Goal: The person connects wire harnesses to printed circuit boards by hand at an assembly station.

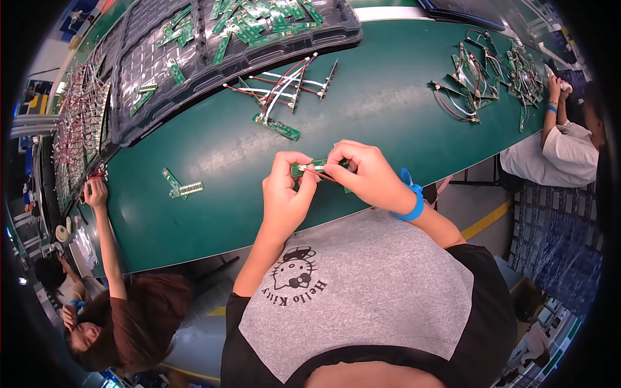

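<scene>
The person's two hands work on a green circuit board (296,171), held just above the near side of the green table (388,84), in front of the torso. The left grip (288,191) is clenched on the board's left part, thumb opposed to fingers. The right grip (362,173) is pinched at the red and white wires (319,173) beside the board's white connector; whether it also bears on the board cannot be determined. A blue wristband (414,202) is on the right wrist. Beyond the hands lies a group of wired boards (279,127); to the left, two small boards (191,189) overlap. A black tray (346,29) at the far side contains loose boards (249,24). A further wired cluster (475,84) lies at right. One co-worker (152,317) extends an arm at left; another (559,155) sits at right.
</scene>
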### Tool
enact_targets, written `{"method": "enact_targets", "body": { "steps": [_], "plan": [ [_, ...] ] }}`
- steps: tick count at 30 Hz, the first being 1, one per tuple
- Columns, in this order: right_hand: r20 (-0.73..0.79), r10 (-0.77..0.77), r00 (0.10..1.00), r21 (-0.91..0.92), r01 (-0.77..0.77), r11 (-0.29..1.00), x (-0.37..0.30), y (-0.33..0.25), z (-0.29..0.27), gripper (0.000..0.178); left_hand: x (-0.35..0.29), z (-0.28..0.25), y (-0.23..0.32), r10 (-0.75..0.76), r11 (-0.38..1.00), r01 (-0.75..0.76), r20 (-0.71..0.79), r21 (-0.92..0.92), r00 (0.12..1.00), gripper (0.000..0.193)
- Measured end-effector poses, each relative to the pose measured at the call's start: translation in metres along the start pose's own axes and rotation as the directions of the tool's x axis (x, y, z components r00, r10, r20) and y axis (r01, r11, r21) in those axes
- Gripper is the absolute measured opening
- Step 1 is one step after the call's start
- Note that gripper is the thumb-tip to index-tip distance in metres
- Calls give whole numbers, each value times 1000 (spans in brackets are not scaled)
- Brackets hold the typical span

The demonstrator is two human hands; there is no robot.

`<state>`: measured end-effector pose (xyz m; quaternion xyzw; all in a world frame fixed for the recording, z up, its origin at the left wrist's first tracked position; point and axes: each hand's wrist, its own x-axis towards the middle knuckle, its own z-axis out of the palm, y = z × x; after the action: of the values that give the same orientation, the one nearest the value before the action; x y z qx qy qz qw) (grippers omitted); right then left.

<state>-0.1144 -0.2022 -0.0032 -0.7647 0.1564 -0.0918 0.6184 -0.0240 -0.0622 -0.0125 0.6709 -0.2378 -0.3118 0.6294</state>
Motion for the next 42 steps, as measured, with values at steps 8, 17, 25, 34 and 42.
{"method": "enact_targets", "body": {
  "steps": [8, 17, 25, 34, 42],
  "plan": [
    [-478, -42, 877, -469, -214, 857, 3, 5, -128, 18, 10, -68, 4, 122, 978, -76, -239, 194, 963, 34],
    [-235, -487, 841, -688, 209, 695, 68, -13, -78, 26, -13, -187, -10, 241, 453, 303, -442, 839, 864, 32],
    [-49, -131, 990, -617, 73, 783, 136, 17, -23, 27, -23, -185, -4, 36, 430, 401, -459, 809, 888, 17],
    [-186, -447, 875, -184, 416, 891, 94, -30, -30, 12, -26, -170, 6, 75, 919, 108, -437, 378, 896, 16],
    [-158, -270, 950, 436, 312, 844, 48, -39, -36, 22, -11, -113, 15, 104, 983, -74, -177, 169, 979, 19]
  ]
}}
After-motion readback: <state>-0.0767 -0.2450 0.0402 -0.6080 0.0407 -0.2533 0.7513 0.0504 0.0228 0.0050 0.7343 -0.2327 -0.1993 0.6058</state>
